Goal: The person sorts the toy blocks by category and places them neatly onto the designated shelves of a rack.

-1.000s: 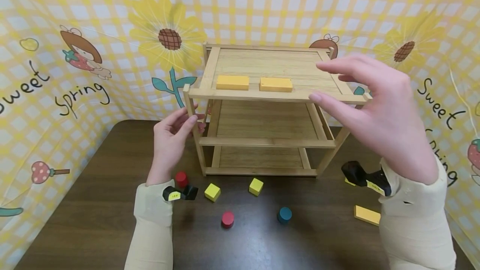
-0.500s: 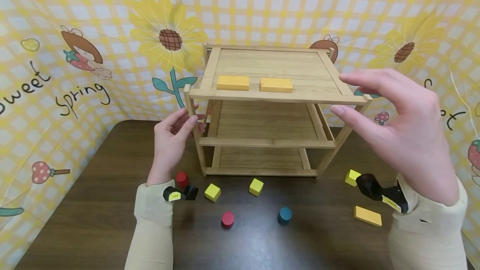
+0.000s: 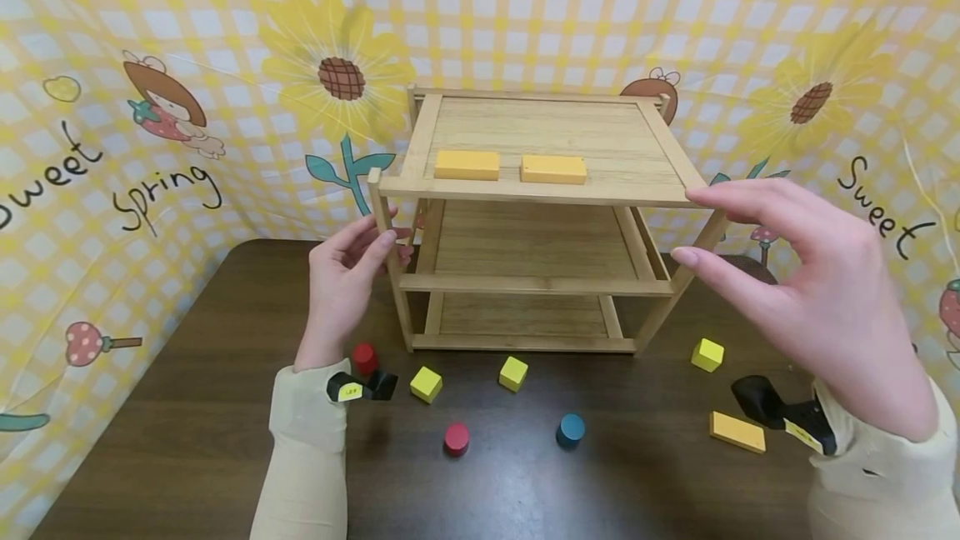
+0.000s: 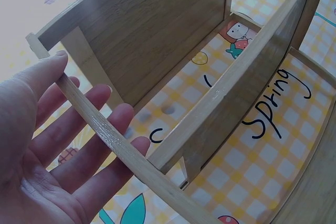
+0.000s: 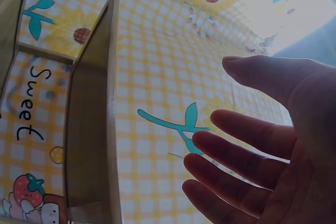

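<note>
A three-tier wooden shelf (image 3: 536, 283) stands on the dark table. My left hand (image 3: 337, 286) holds its front left post, with the thumb (image 4: 50, 72) against the near side and the fingers reaching behind. By the front right corner of the top tier is my right hand (image 3: 817, 290), its thumb and fingers spread apart with nothing between them. The right wrist view also shows those fingers (image 5: 241, 140) spaced out, away from the shelf frame (image 5: 113, 103). Two yellow rectangular blocks (image 3: 467, 165) lie side by side along the top tier's front edge.
Before the shelf sit two yellow cubes (image 3: 426, 385), red cylinders (image 3: 456, 439) and a blue cylinder (image 3: 571, 431). Another yellow cube (image 3: 707, 355) and a flat yellow block (image 3: 737, 432) lie at the right. A checked cloth (image 3: 225, 148) hangs behind and at both sides.
My right hand has moved right and down from over the top tier to beside its front right corner, uncovering the right yellow cube. The left hand stays on the post.
</note>
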Tool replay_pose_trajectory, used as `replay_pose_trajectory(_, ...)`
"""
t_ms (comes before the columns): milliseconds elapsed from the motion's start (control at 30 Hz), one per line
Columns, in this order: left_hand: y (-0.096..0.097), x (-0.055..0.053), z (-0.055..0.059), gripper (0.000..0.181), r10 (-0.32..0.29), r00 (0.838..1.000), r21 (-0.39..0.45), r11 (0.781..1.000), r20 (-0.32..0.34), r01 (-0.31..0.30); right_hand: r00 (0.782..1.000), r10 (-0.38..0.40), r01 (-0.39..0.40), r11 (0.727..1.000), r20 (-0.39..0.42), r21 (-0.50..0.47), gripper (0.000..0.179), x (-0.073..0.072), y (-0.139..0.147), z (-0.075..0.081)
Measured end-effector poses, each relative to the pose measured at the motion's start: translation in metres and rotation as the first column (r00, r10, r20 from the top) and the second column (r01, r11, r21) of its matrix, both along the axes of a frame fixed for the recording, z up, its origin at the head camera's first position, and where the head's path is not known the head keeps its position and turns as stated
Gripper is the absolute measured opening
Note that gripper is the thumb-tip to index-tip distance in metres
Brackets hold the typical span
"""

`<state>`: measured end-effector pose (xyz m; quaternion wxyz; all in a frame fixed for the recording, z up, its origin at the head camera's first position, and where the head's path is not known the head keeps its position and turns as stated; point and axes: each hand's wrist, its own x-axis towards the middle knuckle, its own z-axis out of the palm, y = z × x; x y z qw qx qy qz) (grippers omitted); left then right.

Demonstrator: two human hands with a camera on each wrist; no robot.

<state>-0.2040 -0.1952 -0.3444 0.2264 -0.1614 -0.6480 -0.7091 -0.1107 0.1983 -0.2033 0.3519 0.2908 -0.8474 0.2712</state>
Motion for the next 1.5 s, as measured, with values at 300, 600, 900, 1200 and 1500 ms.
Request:
replay_pose_trajectory(300,-0.001,0.001,0.0,0.03,0.009,1.0,-0.001,1.0,0.011,-0.009,0.999,0.007,-0.006,1.0,0.053,-0.011,0.053,0.003,0.006,-0.014)
replay_pose_trajectory(600,0.0,0.002,0.0,0.03,-0.008,1.0,0.022,1.0,0.014,0.007,0.997,-0.006,0.005,1.0,0.083,0.006,0.054,0.0,0.018,-0.033)
replay_pose_trajectory(900,0.0,0.003,0.001,0.031,-0.003,1.0,0.015,1.0,0.019,0.003,0.992,-0.033,0.031,0.999,0.122,0.017,0.054,-0.004,0.029,-0.05)
replay_pose_trajectory(1200,0.0,0.003,0.001,0.032,-0.009,1.0,0.02,1.0,0.018,0.009,0.978,-0.083,0.077,0.996,0.19,0.034,0.053,-0.003,0.038,-0.063)
replay_pose_trajectory(1500,0.0,0.003,0.0,0.031,-0.005,1.0,0.014,1.0,0.018,0.005,0.97,-0.128,0.118,0.991,0.207,0.063,0.049,-0.003,0.047,-0.075)
